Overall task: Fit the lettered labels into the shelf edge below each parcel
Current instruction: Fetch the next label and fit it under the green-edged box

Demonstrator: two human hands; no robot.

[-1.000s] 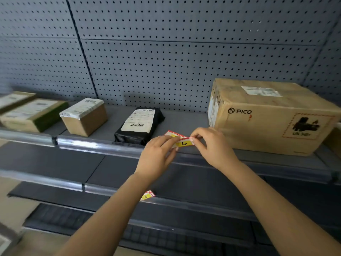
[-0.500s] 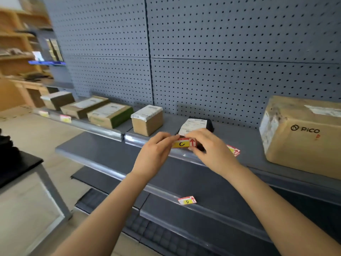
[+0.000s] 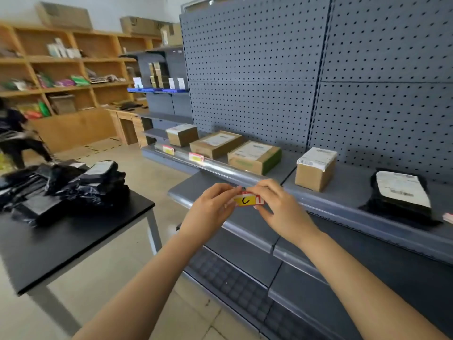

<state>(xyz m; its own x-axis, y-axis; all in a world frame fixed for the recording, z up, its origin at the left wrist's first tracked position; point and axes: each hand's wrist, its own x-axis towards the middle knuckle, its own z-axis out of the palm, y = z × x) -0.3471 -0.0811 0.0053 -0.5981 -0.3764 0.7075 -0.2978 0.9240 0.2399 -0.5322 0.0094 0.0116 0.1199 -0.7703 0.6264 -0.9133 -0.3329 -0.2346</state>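
Head view, and both hands are up in front of the grey shelf. The left hand (image 3: 212, 212) and the right hand (image 3: 277, 208) pinch a small yellow and red label marked C (image 3: 247, 200) between them, fingers closed on its two ends, the card held flat and facing the camera. It sits just in front of the shelf edge (image 3: 228, 171), below the green-sided carton (image 3: 255, 157) and left of the small brown parcel (image 3: 316, 169); whether it touches the rail I cannot tell. Further left along that rail, two labels are seated: one (image 3: 196, 157) under the flat carton (image 3: 217, 144), another (image 3: 168, 150) under the far box (image 3: 182, 134). Off to the right lies a black mailer bag (image 3: 402, 192) on the shelf. On the left, a black table (image 3: 73, 236) carries a heap of black bags (image 3: 63, 185).
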